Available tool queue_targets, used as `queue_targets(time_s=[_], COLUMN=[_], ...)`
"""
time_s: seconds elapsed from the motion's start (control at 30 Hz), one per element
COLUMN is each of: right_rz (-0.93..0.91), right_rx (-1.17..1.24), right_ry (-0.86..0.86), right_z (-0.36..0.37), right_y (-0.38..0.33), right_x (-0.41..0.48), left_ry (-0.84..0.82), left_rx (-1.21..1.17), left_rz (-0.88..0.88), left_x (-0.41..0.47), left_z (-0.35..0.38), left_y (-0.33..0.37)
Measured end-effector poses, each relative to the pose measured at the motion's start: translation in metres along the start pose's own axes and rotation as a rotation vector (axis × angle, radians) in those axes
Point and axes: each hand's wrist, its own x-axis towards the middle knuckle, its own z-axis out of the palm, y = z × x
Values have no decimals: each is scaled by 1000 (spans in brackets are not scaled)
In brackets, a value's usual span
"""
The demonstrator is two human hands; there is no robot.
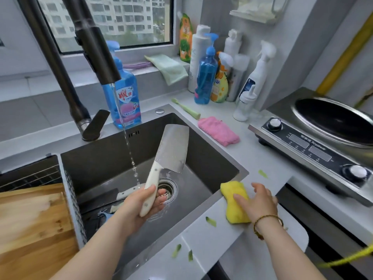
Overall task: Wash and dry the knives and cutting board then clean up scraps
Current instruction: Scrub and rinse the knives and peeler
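Observation:
My left hand grips the white handle of a steel cleaver, held blade-up over the dark sink. A thin stream from the black faucet falls just left of the blade. My right hand rests on a yellow sponge at the sink's right rim, thumb and fingers around it. A second white-handled knife lies in the sink bottom. The wooden cutting board sits on the left. Green scraps dot the counter.
A blue dish soap bottle stands behind the sink. A pink cloth, green brush and several spray bottles crowd the back right. An induction cooker with a wok sits on the right. A green cloth lies on the sill.

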Motion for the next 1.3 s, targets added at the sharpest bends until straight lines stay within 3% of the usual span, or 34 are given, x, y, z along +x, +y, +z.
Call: queue_targets(time_s=[0.2,0.47,0.7,0.83,1.0,1.1,1.2,1.3], right_rz=[65,86,-333,-706,-1073,-1117,-1189,-1052], right_rx=[-126,125,385,212,-88,-181,-142,-46], right_ry=[-141,-223,-82,0,-19,-192,-154,-174], right_z=[3,0,7,28,63,70,80,72], right_y=[3,1,-71,-124,-150,-144,-142,-157], right_x=[8,17,9,16,21,20,27,45], left_ry=[-111,-60,34,75,116,135,128,107], left_rx=[38,194,319,547,595,561,534,577], left_rz=[-107,-105,-26,26,46,76,78,52], left_x=[-3,-2,-2,-7,-9,-8,-8,-9], left_z=[-2,-6,-5,-6,-9,-14,-15,-17], left_y=[-2,3,-1,2,6,12,18,17])
